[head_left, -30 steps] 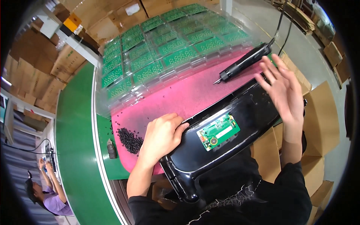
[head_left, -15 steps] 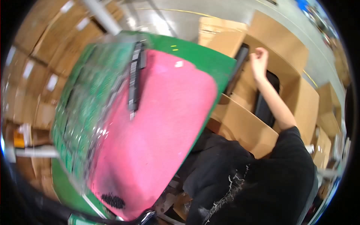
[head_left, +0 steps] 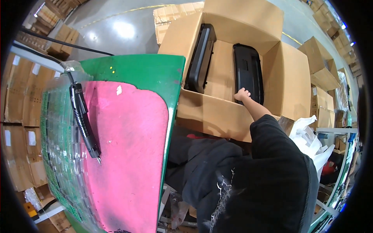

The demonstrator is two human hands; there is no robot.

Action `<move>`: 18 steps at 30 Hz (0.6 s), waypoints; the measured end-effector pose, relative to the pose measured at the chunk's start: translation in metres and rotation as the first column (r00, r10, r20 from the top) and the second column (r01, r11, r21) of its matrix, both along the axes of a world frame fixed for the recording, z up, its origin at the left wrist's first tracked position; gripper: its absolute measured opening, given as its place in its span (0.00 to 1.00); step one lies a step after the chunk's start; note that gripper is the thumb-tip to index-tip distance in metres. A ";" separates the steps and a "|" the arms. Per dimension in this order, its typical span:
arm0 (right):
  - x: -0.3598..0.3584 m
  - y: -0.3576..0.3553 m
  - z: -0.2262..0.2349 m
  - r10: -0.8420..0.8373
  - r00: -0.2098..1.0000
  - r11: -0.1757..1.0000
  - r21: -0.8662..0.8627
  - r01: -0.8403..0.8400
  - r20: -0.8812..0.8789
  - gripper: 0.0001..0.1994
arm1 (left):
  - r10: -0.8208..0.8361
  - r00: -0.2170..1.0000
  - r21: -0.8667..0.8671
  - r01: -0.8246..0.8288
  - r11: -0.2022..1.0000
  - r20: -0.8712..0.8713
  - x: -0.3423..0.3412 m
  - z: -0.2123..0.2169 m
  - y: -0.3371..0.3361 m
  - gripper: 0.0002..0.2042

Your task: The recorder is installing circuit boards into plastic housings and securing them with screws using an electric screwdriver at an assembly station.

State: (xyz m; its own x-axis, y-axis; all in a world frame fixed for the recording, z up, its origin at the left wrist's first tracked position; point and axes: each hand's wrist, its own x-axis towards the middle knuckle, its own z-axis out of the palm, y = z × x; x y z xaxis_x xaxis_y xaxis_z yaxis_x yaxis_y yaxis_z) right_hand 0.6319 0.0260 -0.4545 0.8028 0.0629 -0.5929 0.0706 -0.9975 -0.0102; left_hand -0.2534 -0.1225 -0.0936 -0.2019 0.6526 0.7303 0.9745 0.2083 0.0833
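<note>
My right hand point(head_left: 243, 94) reaches from a black sleeve over the open cardboard box point(head_left: 233, 123). It is closed at the near end of a long black plastic housing point(head_left: 247, 68), which stands along the box's right side. I cannot make out whether the fingers grip its edge or only pass above it. A second black housing point(head_left: 202, 58) leans along the left wall of the same box. My left hand is out of view. Left of me, a black electric screwdriver point(head_left: 83, 116) hangs tip-down above the pink mat point(head_left: 128, 155) on the green table point(head_left: 155, 66).
Clear plastic trays or film point(head_left: 66, 147) cover the table's left part. Stacked cartons point(head_left: 19, 97) rise at the far left. A white plastic bag point(head_left: 307, 138) hangs by a metal frame on the right. More cartons point(head_left: 316, 62) stand behind it.
My view has swung right, so the box sits nearer the middle. My right hand has come back from the box's far part to its near side. Both housings stay inside.
</note>
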 end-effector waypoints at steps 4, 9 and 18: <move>0.015 -0.012 -0.005 -0.062 0.997 0.991 -0.124 0.055 -0.049 0.44 | 0.011 0.999 -0.034 -0.013 0.999 -0.044 -0.019 -0.010 -0.012 0.12; 0.054 -0.066 -0.042 0.234 0.944 0.967 -0.045 -0.250 -0.233 0.46 | 0.095 0.987 -0.002 -0.096 0.995 -0.133 -0.039 0.002 -0.041 0.13; 0.089 -0.108 -0.092 0.037 0.974 0.886 0.457 0.071 -0.223 0.44 | -0.214 0.414 0.313 -0.188 0.931 0.885 0.075 0.059 0.054 0.21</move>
State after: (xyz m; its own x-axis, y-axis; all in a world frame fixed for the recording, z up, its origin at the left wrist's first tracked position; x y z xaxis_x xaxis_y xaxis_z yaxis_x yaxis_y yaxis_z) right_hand 0.7213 -0.0818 -0.5462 0.6589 0.3590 -0.6610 -0.0044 -0.8769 -0.4806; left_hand -0.1785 -0.0683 -0.0349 -0.8568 0.4346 0.2776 0.2901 -0.0388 0.9562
